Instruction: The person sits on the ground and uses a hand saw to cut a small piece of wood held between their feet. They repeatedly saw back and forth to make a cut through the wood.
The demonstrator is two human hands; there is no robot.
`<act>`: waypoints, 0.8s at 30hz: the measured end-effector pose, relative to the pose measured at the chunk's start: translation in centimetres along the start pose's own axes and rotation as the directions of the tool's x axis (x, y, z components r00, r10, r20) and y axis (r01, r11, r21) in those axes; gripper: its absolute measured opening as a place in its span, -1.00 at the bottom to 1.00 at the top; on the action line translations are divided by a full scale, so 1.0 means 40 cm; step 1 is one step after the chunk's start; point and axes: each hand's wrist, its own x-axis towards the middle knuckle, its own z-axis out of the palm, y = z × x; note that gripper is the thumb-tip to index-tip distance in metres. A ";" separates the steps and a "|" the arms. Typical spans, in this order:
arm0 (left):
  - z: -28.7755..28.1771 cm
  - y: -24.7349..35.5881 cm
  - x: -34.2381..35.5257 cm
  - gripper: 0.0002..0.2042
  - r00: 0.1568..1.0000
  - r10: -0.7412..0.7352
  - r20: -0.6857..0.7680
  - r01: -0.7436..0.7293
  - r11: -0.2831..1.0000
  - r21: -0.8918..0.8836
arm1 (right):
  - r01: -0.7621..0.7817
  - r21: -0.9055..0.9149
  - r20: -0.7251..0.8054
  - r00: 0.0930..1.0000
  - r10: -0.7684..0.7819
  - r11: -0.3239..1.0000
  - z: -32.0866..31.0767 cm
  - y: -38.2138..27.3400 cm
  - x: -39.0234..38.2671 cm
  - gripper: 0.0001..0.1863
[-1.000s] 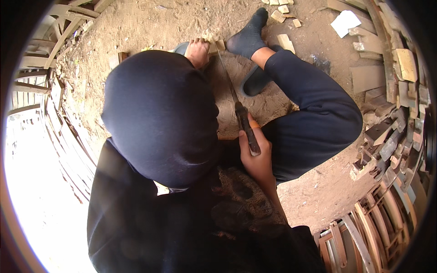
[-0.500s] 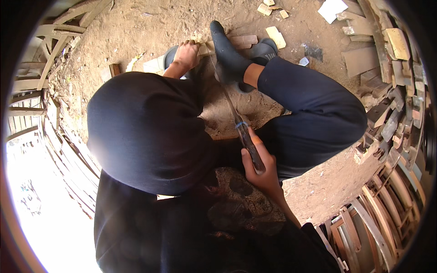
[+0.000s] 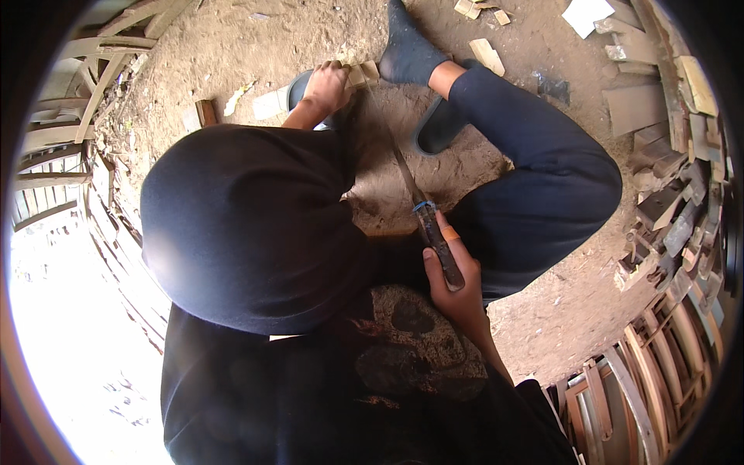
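My left hand (image 3: 328,87) is closed over a pale strip of wood (image 3: 363,75) low above the ground, ahead of my left knee. My right hand (image 3: 456,271) wraps round the dark, straight handle of what looks like a hand saw (image 3: 403,170), with a blue band where blade meets handle. The long narrow blade slants forward and left, its far end reaching the wood just right of my left hand. The blade's teeth are too small to make out. My dark-socked right foot (image 3: 411,50) rests against the right end of the wood.
A dark sandal (image 3: 438,128) lies beneath my right shin, another (image 3: 298,89) by my left hand. Wood offcuts (image 3: 487,56) and a white sheet (image 3: 587,15) lie on the dirt ahead. Stacked curved wooden pieces (image 3: 651,372) line the right; wooden frames (image 3: 101,70) stand left.
My right foot has shifted forward, uncovering the sandal. The wood that showed right of the foot is no longer seen. My right hand and the saw handle have moved slightly right.
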 end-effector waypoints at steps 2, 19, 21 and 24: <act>-0.003 0.001 0.001 -0.58 0.999 -0.010 0.041 0.011 1.000 -0.013 | -0.042 -0.002 0.028 0.999 0.042 0.999 -0.008 0.001 0.009 -0.48; -0.002 -0.006 -0.003 -0.55 1.000 -0.023 0.015 0.024 0.998 -0.061 | 0.067 -0.036 0.009 0.998 -0.067 0.997 0.000 0.014 0.011 -0.46; -0.012 -0.011 -0.005 -0.54 1.000 -0.009 0.009 0.009 1.000 -0.029 | 0.106 -0.071 -0.008 0.994 -0.107 0.992 -0.036 0.026 -0.041 -0.45; 0.003 0.003 -0.003 -0.54 0.999 -0.033 0.014 0.033 0.999 -0.039 | 0.076 -0.060 0.006 0.997 -0.075 0.995 -0.028 0.004 -0.018 -0.45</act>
